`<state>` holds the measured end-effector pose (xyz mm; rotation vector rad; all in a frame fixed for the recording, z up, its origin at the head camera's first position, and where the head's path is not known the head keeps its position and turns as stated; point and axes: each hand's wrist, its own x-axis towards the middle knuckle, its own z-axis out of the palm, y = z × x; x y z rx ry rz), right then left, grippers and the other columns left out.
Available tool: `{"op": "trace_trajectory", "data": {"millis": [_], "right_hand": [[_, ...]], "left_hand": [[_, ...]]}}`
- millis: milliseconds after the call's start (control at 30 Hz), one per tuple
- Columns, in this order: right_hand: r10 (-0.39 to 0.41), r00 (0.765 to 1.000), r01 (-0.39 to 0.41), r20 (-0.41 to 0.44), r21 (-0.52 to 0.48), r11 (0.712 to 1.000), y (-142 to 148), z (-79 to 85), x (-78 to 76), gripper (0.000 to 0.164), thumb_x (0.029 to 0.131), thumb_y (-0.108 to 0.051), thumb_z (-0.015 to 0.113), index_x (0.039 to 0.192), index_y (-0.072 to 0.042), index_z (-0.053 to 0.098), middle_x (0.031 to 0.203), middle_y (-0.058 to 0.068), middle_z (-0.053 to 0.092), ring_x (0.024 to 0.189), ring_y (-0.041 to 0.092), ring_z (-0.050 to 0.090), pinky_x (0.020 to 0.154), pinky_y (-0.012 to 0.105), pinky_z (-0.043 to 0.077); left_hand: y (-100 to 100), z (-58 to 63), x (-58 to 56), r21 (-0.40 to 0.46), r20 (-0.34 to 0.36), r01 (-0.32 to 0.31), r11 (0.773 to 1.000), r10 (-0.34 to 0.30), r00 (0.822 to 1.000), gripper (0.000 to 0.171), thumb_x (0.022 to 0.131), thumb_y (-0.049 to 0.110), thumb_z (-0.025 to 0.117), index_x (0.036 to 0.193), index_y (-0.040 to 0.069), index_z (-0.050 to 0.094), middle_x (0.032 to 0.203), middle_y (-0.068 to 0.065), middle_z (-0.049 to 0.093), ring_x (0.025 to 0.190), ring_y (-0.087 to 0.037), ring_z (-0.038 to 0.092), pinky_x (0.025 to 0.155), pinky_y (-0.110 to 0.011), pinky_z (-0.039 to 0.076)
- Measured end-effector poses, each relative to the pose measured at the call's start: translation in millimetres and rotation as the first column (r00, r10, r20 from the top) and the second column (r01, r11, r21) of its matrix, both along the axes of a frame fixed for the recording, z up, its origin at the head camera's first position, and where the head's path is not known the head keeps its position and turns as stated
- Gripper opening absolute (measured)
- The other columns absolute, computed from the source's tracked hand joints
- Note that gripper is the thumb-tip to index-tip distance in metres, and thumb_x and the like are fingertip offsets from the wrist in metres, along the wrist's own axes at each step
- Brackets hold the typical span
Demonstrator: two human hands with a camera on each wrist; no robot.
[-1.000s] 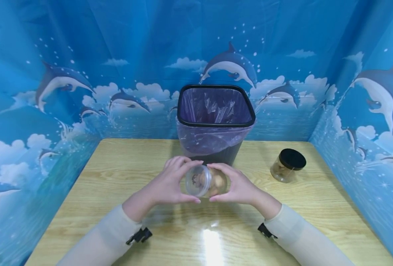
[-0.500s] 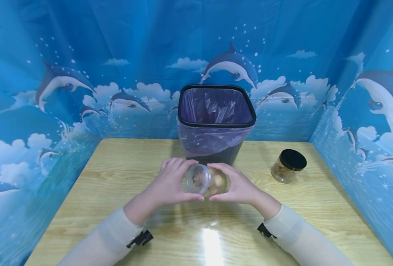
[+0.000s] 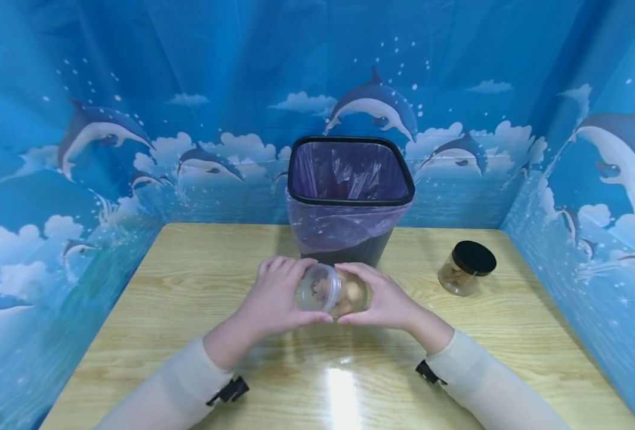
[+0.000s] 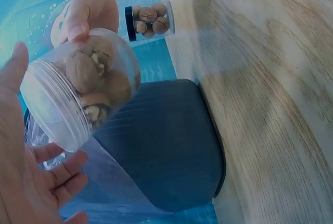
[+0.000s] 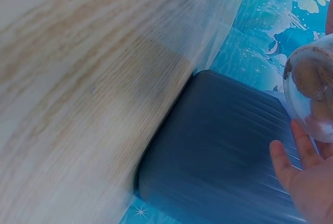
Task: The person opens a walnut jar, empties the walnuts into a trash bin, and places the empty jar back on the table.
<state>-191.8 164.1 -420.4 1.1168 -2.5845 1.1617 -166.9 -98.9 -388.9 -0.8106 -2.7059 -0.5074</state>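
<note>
A clear jar [image 3: 352, 294] of walnuts lies tilted in the air between both hands in front of the bin. Its translucent ridged lid [image 4: 54, 107] faces left. The left hand [image 3: 280, 295] holds the lid, thumb on the near side and fingers on the far side. In the left wrist view, some of its fingertips [image 4: 78, 161] spread below the lid. The right hand [image 3: 390, 301] grips the jar's body near its base, thumb and fingers on opposite sides. In the right wrist view, only the jar's base end shows at the right edge.
A dark bin [image 3: 350, 202] with a purple liner stands upright behind the hands. Another walnut jar [image 3: 459, 278] with a black lid stands at the right of the wood-grain table [image 3: 188, 275]. Blue dolphin-print sheets [image 3: 242, 71] surround the table.
The left hand has turned slightly about the lid: its thumb shifted right, its upper fingers left. The right hand and the jar have stayed nearly in place.
</note>
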Motion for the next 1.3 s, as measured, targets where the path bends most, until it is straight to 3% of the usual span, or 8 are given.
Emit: {"op": "trace_trajectory", "data": {"millis": [200,400,533,833,1300], "right_hand": [[0.000,1.000,0.000,-0.006,0.004,1.000,1.1,0.8,-0.5,0.095,0.066,-0.042,0.093,0.147,-0.020,0.048,0.145,0.002,0.053,0.129,0.026,0.053,0.103,0.053,0.044],[0.012,1.000,-0.012,-0.003,0.012,1.000,1.8,0.4,-0.5,0.095,0.067,-0.043,0.092,0.147,-0.019,0.048,0.144,0.002,0.054,0.127,0.025,0.054,0.103,0.052,0.045],[0.016,1.000,-0.016,0.012,0.011,1.000,2.1,1.0,0.6,0.094,0.068,-0.044,0.092,0.147,-0.018,0.047,0.143,0.002,0.054,0.127,0.025,0.054,0.102,0.052,0.045],[0.021,1.000,-0.021,0.018,0.008,1.000,1.9,2.3,2.1,0.094,0.068,-0.042,0.092,0.147,-0.018,0.048,0.143,0.003,0.054,0.127,0.025,0.054,0.103,0.052,0.045],[0.020,1.000,-0.020,0.006,0.008,1.000,2.1,1.0,1.9,0.094,0.067,-0.042,0.092,0.147,-0.019,0.048,0.145,0.003,0.053,0.129,0.026,0.053,0.103,0.053,0.045]], "left_hand": [[-4.6,-1.0,-4.5,0.023,-0.012,0.110,0.994,-0.110,0.994,0.119,0.060,0.079,0.076,0.153,0.016,0.037,0.138,-0.009,0.051,0.132,-0.030,0.042,0.113,-0.057,0.027],[-10.1,2.2,-9.5,0.028,-0.039,0.258,0.966,-0.257,0.966,0.113,0.061,0.071,0.083,0.155,0.027,0.036,0.134,-0.007,0.049,0.128,-0.027,0.042,0.113,-0.055,0.026],[-11.7,4.4,-11.3,0.016,-0.039,0.305,0.952,-0.305,0.952,0.110,0.062,0.063,0.086,0.154,0.029,0.037,0.132,-0.007,0.050,0.126,-0.026,0.044,0.113,-0.055,0.026],[-11.5,4.7,-11.5,0.011,-0.054,0.296,0.955,-0.295,0.954,0.105,0.064,0.062,0.087,0.151,0.025,0.041,0.127,-0.008,0.052,0.122,-0.027,0.046,0.112,-0.054,0.028],[-7.6,3.5,-7.0,-0.021,-0.064,0.182,0.983,-0.183,0.981,0.100,0.069,0.079,0.071,0.146,0.019,0.046,0.121,-0.003,0.056,0.117,-0.023,0.048,0.114,-0.057,0.022]]}}
